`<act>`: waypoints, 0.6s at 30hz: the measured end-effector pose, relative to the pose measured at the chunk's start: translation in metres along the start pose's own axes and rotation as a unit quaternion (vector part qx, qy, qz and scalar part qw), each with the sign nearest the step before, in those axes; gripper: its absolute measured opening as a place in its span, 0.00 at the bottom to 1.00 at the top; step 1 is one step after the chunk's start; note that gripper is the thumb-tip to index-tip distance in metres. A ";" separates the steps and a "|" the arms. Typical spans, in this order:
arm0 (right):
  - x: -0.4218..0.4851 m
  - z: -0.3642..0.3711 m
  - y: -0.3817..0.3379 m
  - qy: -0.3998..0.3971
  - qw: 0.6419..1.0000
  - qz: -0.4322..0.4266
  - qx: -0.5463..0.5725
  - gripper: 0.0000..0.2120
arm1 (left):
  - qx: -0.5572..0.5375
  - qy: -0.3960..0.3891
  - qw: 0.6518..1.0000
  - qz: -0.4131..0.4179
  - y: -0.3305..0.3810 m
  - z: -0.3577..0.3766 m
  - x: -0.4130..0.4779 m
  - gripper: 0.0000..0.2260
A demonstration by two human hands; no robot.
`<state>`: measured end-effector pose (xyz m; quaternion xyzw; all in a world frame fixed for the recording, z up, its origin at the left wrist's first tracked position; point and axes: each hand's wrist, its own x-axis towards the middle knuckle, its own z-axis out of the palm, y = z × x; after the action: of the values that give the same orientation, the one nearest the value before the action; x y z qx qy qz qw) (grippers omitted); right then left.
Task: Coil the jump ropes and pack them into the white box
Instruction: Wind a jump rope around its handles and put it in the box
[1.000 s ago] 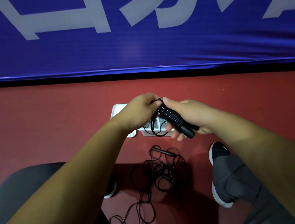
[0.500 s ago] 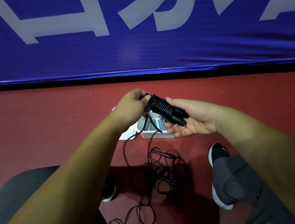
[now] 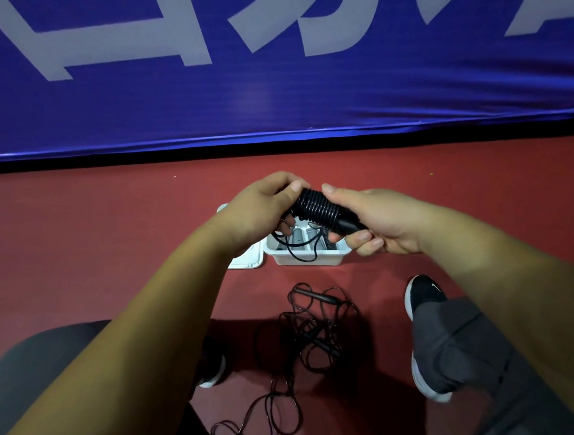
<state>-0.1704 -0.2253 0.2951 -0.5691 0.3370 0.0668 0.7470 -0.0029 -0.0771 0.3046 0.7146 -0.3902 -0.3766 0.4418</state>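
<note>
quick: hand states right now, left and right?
left hand: closed, gripping the upper end of the coiled jump rope.
right hand: closed, holding the lower handle end of the same rope.

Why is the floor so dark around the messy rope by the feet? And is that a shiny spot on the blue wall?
In the head view, the person's own shadow falls on the red floor around the loose jump rope, so its black cord is hard to follow. The blue banner does have a pale patch of glare near its middle. The coiled jump rope looks sharp, with small glints on its turns.
</note>
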 end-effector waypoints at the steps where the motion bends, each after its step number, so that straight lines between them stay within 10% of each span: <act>1: 0.001 -0.001 0.001 0.003 1.000 -0.003 0.006 0.24 | -0.005 0.002 1.000 0.003 -0.001 -0.001 0.000 0.11; 18: 0.009 0.002 0.003 0.063 0.995 -0.071 0.042 0.21 | -0.245 0.008 0.965 -0.096 0.002 0.002 0.007 0.05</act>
<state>-0.1639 -0.2246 0.2883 -0.5630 0.3448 -0.0361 0.7502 -0.0022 -0.0842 0.3046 0.6215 -0.2117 -0.4961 0.5681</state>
